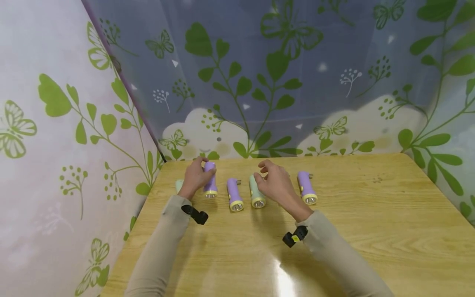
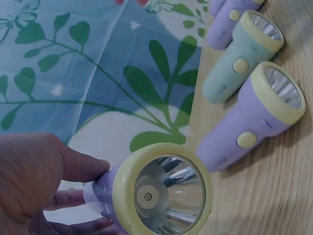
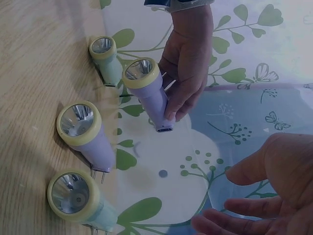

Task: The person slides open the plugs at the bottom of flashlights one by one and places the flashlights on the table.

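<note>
My left hand [image 1: 196, 175] grips a purple flashlight [image 1: 210, 181] by its body, thumb on one side and fingers on the other. In the left wrist view its yellow-rimmed lens [image 2: 127, 191] faces the camera. The right wrist view shows this flashlight [image 3: 150, 100] tilted, held near its tail end by the left hand [image 3: 188, 68]. My right hand [image 1: 276, 183] hovers beside a pale green flashlight [image 1: 256, 192], its fingers relaxed and holding nothing. In the right wrist view the right hand [image 3: 274, 191] has thumb and fingers spread apart.
A purple flashlight [image 1: 234, 194] lies between the hands, its plug prongs out. Another purple one [image 1: 306, 186] lies to the right of my right hand. A green flashlight [image 1: 179, 184] is partly hidden behind my left hand. All rest on the wooden table [image 1: 352, 231], before a patterned cloth backdrop [image 1: 230, 111].
</note>
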The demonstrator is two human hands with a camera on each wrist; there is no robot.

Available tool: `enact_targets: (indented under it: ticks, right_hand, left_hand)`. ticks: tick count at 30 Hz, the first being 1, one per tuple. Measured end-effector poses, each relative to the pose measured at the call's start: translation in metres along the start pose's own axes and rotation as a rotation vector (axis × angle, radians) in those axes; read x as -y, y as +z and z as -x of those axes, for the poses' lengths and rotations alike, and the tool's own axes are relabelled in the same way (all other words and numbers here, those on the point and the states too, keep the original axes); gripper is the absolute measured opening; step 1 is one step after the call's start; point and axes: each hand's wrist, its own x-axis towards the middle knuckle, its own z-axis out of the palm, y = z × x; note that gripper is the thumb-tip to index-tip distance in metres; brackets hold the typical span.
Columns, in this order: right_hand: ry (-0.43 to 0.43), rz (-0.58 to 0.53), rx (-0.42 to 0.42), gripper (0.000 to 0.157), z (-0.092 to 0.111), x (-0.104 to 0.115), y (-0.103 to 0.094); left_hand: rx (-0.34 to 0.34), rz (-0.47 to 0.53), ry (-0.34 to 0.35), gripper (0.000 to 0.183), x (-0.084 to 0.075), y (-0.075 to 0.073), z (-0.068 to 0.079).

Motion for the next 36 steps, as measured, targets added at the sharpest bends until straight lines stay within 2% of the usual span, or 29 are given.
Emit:
enact_targets:
  ticks: [7, 14, 20, 30, 36]
  right_hand:
    - [0.007, -0.005, 0.000, 0.039, -0.001, 0.002, -0.002]
    - [-0.004, -0.011, -0.020, 0.039, -0.002, 0.004, -0.003]
    - [0.007, -0.018, 0.000, 0.040, -0.002, 0.003, -0.003]
    - [-0.008, -0.060, 0.018, 0.038, -0.002, 0.006, 0.000]
    - [0.022, -0.071, 0.037, 0.040, -0.004, 0.007, 0.001]
  left_hand:
    - [0.007, 0.036, 0.010, 0.048, -0.005, 0.005, 0.002]
    - [0.020, 0.085, -0.002, 0.046, -0.018, 0.009, 0.005]
    - [0.042, 0.136, 0.007, 0.048, -0.026, 0.013, 0.009]
    - [0.007, 0.158, 0.073, 0.047, -0.039, 0.021, 0.010]
    - [-0.004, 0.200, 0.082, 0.046, -0.045, 0.027, 0.010]
